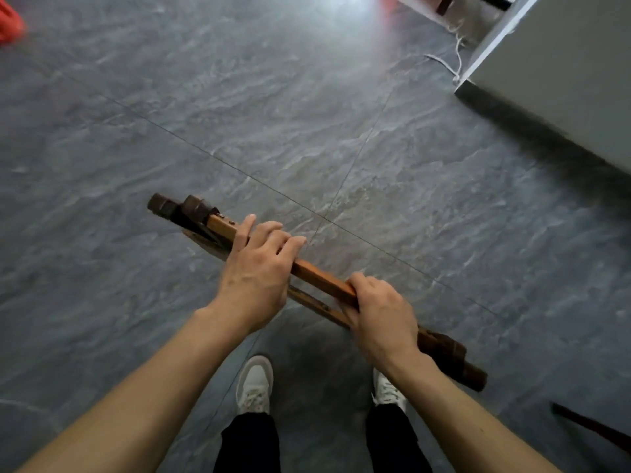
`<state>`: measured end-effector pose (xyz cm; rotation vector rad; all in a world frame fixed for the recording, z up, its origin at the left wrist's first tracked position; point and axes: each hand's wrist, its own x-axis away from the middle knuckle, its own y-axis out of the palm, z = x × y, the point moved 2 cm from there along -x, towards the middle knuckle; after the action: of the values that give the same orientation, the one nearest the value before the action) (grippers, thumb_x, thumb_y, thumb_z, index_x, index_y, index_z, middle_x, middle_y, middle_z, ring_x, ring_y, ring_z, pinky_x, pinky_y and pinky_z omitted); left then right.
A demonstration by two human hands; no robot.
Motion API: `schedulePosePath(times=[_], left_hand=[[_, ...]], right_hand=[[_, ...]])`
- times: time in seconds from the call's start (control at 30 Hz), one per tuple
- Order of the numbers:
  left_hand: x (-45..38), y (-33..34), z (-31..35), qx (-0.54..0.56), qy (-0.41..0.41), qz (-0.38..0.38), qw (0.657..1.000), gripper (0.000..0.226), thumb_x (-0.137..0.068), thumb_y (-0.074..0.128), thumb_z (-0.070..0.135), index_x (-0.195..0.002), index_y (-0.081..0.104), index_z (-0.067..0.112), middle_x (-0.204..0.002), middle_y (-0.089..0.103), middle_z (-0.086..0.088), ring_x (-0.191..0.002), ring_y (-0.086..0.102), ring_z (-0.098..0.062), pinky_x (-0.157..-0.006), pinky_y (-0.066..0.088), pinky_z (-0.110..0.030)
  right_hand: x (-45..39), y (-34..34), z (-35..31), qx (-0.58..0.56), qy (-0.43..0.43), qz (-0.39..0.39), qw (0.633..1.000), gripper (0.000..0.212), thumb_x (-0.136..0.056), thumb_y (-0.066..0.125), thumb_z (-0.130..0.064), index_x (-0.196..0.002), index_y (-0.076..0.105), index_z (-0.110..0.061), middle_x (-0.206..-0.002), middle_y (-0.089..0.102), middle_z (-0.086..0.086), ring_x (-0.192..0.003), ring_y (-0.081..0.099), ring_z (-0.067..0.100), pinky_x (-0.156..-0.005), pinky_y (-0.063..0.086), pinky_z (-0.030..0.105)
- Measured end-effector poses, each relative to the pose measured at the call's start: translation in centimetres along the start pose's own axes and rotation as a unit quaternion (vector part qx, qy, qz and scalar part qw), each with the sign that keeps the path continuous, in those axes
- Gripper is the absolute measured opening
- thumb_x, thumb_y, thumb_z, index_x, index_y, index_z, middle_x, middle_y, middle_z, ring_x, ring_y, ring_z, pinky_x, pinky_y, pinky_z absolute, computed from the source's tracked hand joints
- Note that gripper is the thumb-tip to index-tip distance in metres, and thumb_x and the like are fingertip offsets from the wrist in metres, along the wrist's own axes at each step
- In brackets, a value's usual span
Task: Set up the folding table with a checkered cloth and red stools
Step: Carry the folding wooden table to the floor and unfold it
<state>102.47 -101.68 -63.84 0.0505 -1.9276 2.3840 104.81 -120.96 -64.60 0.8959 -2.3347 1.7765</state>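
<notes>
Nearest to me, below both wrists, are my two white shoes (254, 384) on the grey tiled floor (307, 131).

My right hand (379, 314) grips the near part of the folded wooden frame (317, 276). Its fingers are curled over the top bar and closed on it; the thumb side is hidden, so I cannot tell how it lies. The dark padded end of the frame projects past my right wrist, toward me and to the right.

My left hand (256, 268) rests on the same bar just beyond the right hand's fingers. Its fingers are nearly straight, slightly spread, and lie across the bar; I judge this a pressing or steadying contact, not a closed grip. A bare stretch of bar shows between the two hands. Beyond the left fingertips the frame ends in two dark padded blocks. A second, lower bar shows beneath both hands, so the frame appears folded flat or nearly so.

Well beyond my fingers, at the far left edge, a blurred red object (10, 23) may be a stool; I cannot confirm. At the far right stands a grey cabinet (563, 80) with a white cord (457, 52) beside it.

Status, as a judgement: early stage. The frame is in hand, not opened. No tabletop surface, no checkered cloth, and no placed stools are in view. Remaining: unfold, stand, cover, place stools.
</notes>
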Motion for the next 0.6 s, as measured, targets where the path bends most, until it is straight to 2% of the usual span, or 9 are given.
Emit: schedulePosePath(times=[0.1,0.2,0.27,0.33,0.4,0.5,0.6], left_hand=[[-0.3,0.5,2.4,0.049,0.000,0.001,0.999,0.052,-0.079,0.065,0.015,-0.130,0.054,0.014,-0.125,0.058,-0.007,-0.127,0.043,-0.028,-0.118,0.021,-0.046],[0.8,1.0,7.0,0.060,-0.039,0.032,0.997,0.047,-0.081,0.061,0.017,-0.127,0.056,0.010,-0.128,0.055,-0.011,-0.130,0.041,-0.031,-0.116,0.026,-0.044],[2.0,1.5,9.4,0.081,-0.114,0.065,0.988,0.054,-0.081,0.065,0.019,-0.132,0.051,0.009,-0.135,0.050,-0.012,-0.135,0.036,-0.030,-0.117,0.027,-0.041],[3.5,2.0,11.8,0.119,-0.216,0.076,0.966,0.073,-0.077,0.073,0.020,-0.141,0.039,0.011,-0.147,0.036,-0.012,-0.142,0.026,-0.028,-0.118,0.027,-0.041],[4.8,2.8,14.0,0.158,-0.280,0.084,0.943,0.082,-0.078,0.074,0.020,-0.146,0.029,0.013,-0.156,0.021,-0.011,-0.145,0.020,-0.027,-0.117,0.029,-0.042],[6.3,4.3,16.5,0.203,-0.301,0.082,0.928,0.081,-0.083,0.070,0.021,-0.149,0.025,0.015,-0.162,0.006,-0.008,-0.147,0.018,-0.024,-0.116,0.028,-0.034],[7.7,5.0,18.2,0.211,-0.298,0.086,0.927,0.078,-0.085,0.067,0.023,-0.151,0.024,0.016,-0.163,0.003,-0.004,-0.146,0.020,-0.022,-0.113,0.029,-0.030]], right_hand=[[-0.5,0.4,-0.8,-0.018,0.048,0.012,0.999,0.019,-0.093,0.059,-0.038,-0.105,0.051,-0.026,-0.093,0.053,-0.008,-0.083,0.049,0.013,-0.070,0.042,0.029],[-0.2,-0.3,0.7,-0.082,-0.007,-0.018,0.996,0.020,-0.090,0.063,-0.036,-0.103,0.051,-0.027,-0.096,0.054,-0.004,-0.089,0.055,0.018,-0.079,0.050,0.037],[0.6,-1.1,2.1,-0.084,-0.058,-0.034,0.994,0.022,-0.092,0.059,-0.039,-0.109,0.050,-0.029,-0.099,0.050,-0.006,-0.088,0.052,0.017,-0.080,0.049,0.037],[1.8,-1.9,3.9,-0.057,-0.088,-0.041,0.994,0.026,-0.095,0.053,-0.042,-0.118,0.048,-0.029,-0.100,0.047,-0.008,-0.087,0.050,0.014,-0.080,0.048,0.036],[2.7,-2.3,5.9,-0.051,-0.095,-0.066,0.992,0.027,-0.098,0.048,-0.041,-0.122,0.047,-0.030,-0.102,0.047,-0.007,-0.088,0.051,0.014,-0.081,0.048,0.035],[4.3,-2.1,8.0,-0.053,-0.133,-0.104,0.984,0.032,-0.101,0.043,-0.039,-0.132,0.043,-0.033,-0.109,0.051,-0.003,-0.096,0.055,0.019,-0.086,0.049,0.038],[5.3,-1.8,9.4,-0.062,-0.171,-0.132,0.975,0.045,-0.100,0.044,-0.039,-0.143,0.031,-0.037,-0.120,0.050,-0.004,-0.105,0.053,0.018,-0.091,0.048,0.037]])
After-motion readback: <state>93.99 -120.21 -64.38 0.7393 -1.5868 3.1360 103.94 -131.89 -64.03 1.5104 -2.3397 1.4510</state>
